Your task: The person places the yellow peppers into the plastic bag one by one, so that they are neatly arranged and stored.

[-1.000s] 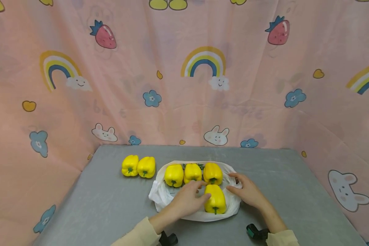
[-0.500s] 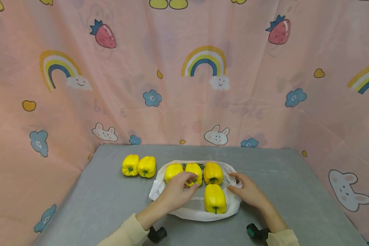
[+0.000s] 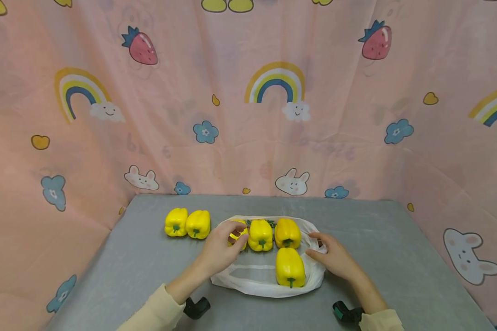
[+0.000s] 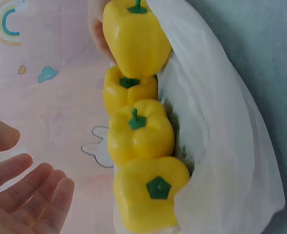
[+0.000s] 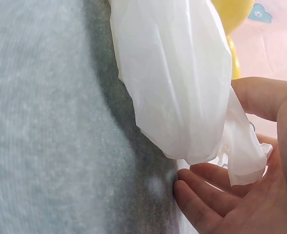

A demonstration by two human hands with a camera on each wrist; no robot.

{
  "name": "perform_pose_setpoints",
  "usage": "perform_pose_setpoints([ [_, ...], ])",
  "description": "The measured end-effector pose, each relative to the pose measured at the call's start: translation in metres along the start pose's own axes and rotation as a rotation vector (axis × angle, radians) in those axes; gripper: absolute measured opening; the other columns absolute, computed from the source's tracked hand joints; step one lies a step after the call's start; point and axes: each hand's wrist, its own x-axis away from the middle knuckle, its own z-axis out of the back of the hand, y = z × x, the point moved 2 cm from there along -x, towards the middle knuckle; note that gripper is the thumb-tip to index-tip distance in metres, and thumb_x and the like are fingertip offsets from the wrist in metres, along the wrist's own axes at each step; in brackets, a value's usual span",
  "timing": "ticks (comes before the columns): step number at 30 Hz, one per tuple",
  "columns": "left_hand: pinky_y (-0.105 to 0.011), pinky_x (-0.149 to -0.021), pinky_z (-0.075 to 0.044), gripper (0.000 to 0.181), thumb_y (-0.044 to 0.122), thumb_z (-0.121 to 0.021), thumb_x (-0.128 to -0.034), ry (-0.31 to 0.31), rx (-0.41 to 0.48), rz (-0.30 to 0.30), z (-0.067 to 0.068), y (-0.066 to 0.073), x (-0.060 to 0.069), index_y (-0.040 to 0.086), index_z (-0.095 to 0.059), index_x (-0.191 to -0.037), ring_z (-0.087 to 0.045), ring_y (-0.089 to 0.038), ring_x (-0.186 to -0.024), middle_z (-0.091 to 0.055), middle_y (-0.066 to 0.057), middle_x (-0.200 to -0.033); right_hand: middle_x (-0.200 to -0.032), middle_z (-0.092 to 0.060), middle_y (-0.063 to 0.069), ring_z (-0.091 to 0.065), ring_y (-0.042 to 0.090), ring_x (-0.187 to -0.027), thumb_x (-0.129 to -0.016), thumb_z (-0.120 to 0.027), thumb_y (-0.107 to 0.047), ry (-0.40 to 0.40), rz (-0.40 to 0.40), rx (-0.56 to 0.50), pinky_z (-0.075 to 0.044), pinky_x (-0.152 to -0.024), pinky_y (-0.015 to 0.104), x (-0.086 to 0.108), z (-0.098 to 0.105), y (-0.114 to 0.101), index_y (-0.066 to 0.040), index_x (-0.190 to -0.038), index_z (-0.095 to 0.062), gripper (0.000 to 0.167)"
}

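Observation:
A white plastic bag (image 3: 261, 290) lies spread on the grey table with its mouth up. Inside are several yellow bell peppers: three along the far side, including a middle one (image 3: 260, 235), and a larger one (image 3: 290, 266) at the near right. My left hand (image 3: 220, 248) hovers over the bag's left side, partly hiding the leftmost pepper (image 4: 145, 202); its fingers (image 4: 41, 195) are loosely bent and hold nothing. My right hand (image 3: 335, 258) holds the bag's right edge, thumb on the inner side and fingers outside. A bag flap (image 5: 245, 156) lies across its palm.
Two more yellow bell peppers (image 3: 176, 222) sit side by side on the table, left of the bag. A pink patterned cloth (image 3: 232, 156) hangs behind the table (image 3: 364, 220) and at its sides. Black wrist devices (image 3: 197, 308) show below both hands.
My left hand has moved left, from beside the near right pepper, over the middle one, to the leftmost one. The near pepper stays in the bag. My right hand has hardly moved.

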Motion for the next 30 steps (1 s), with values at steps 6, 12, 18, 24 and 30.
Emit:
perform_pose_setpoints([
  [6, -0.04, -0.076, -0.059, 0.02, 0.006, -0.07, -0.0942, 0.062, -0.023, 0.004, 0.015, -0.01, 0.001, 0.0, -0.07, -0.113, -0.065, -0.026, -0.092, -0.07, -0.014, -0.107, -0.14, -0.053, 0.026, -0.053, 0.04, -0.122, -0.097, -0.069, -0.033, 0.002, 0.0, -0.001, -0.041, -0.103, 0.064, 0.0, 0.0, 0.0, -0.001, -0.142, -0.054, 0.058],
  [12, -0.04, -0.075, -0.06, 0.017, 0.004, -0.071, -0.0928, 0.12, -0.062, 0.01, 0.028, -0.025, 0.002, 0.001, -0.071, -0.109, -0.064, -0.023, -0.089, -0.07, -0.013, -0.102, -0.141, -0.053, 0.026, -0.052, 0.041, -0.123, -0.097, -0.069, -0.034, 0.0, -0.008, 0.002, -0.041, -0.103, 0.064, 0.0, -0.001, 0.001, -0.001, -0.142, -0.054, 0.058],
  [18, -0.039, -0.076, -0.06, 0.017, 0.005, -0.073, -0.0925, 0.171, -0.126, 0.034, 0.041, -0.042, 0.003, 0.0, -0.071, -0.109, -0.065, -0.023, -0.089, -0.07, -0.012, -0.101, -0.141, -0.052, 0.026, -0.052, 0.042, -0.125, -0.097, -0.068, -0.035, 0.0, -0.01, 0.005, -0.041, -0.103, 0.065, 0.0, 0.0, 0.002, -0.001, -0.143, -0.053, 0.059],
  [24, -0.041, -0.082, -0.06, 0.02, 0.008, -0.071, -0.0941, 0.19, -0.177, 0.11, 0.053, -0.056, 0.003, -0.001, -0.071, -0.112, -0.066, -0.027, -0.096, -0.07, -0.013, -0.107, -0.141, -0.053, 0.026, -0.052, 0.042, -0.125, -0.097, -0.068, -0.037, 0.002, -0.008, 0.018, -0.042, -0.102, 0.064, 0.0, 0.0, 0.0, -0.001, -0.143, -0.053, 0.06],
  [30, -0.046, -0.085, -0.058, 0.021, 0.009, -0.072, -0.0936, 0.221, -0.196, 0.149, 0.061, -0.07, 0.001, -0.002, -0.07, -0.111, -0.064, -0.031, -0.097, -0.069, -0.016, -0.107, -0.142, -0.052, 0.025, -0.051, 0.042, -0.125, -0.097, -0.068, -0.037, 0.0, -0.028, 0.011, -0.04, -0.104, 0.065, -0.001, -0.001, 0.001, -0.002, -0.144, -0.052, 0.06],
])
